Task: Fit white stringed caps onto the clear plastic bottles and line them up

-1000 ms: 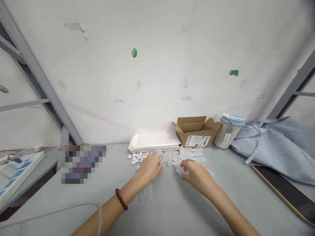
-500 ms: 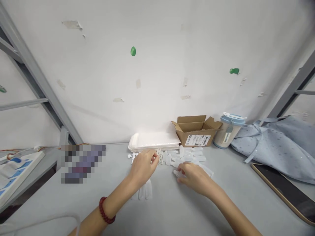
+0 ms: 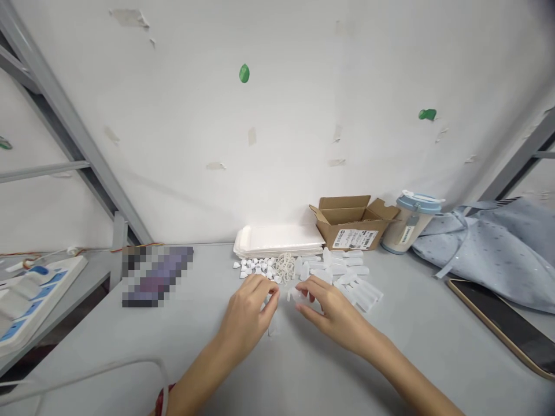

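My left hand point(image 3: 248, 309) hovers over the grey table point(image 3: 303, 370), fingers curled into a pinch on something too small to make out. My right hand point(image 3: 332, 309) pinches a small clear plastic bottle point(image 3: 297, 295) close to the left fingertips. Behind the hands lie a heap of clear small bottles point(image 3: 353, 283), a tangle of rubber bands point(image 3: 285, 267) and several small white caps point(image 3: 255, 267). More clear pieces lie partly hidden under my left hand.
A stack of white trays point(image 3: 280, 241) and an open cardboard box point(image 3: 353, 228) stand at the wall. A lidded cup point(image 3: 410, 224), blue cloth point(image 3: 489, 254) and a dark tablet point(image 3: 505, 323) lie right. A power strip point(image 3: 30, 292) and white cable point(image 3: 87, 375) lie left.
Both hands drew back from the pile toward me and came together. The right hand brought a clear bottle out of the heap; the left left the rubber bands.
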Tool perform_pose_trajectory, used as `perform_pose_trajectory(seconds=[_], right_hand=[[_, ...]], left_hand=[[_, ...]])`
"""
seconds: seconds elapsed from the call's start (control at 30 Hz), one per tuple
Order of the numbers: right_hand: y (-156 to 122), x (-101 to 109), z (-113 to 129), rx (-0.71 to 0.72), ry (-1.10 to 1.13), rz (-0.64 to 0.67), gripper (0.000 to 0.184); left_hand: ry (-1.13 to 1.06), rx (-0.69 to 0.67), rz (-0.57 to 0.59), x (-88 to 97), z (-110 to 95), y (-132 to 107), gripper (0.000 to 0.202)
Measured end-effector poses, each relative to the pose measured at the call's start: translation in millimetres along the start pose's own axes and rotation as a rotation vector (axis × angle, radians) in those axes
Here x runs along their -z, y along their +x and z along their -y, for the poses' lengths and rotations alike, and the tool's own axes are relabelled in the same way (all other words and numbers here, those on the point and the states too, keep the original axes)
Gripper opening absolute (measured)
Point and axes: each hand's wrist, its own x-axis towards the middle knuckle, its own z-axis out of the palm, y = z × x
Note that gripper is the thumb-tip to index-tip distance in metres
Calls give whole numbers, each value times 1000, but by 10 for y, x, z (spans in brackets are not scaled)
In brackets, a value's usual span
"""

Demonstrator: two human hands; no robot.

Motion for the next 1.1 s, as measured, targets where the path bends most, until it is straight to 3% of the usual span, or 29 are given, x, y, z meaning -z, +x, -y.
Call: perform_pose_trajectory(seconds=[0.37,0.57,0.9,1.0,1.1], right_hand=[[-27,-32,36,-14,57,43,19],[-31,-73,22,-14,59,37,24],[-19,-130,-18,10,4,41,25],[-13,-135,-20,25,12,27,28],[-20,-126,4,65,32,15,27]], left_hand=[[108,-33,-33,9,15,-14,18],[76,25,-12,-25,68,-13,17],[16,-53,5,-47,33,-16,17],[-78,6,17,-29,-20,-26,15],[-273,187,75,9,-81,-24,15]])
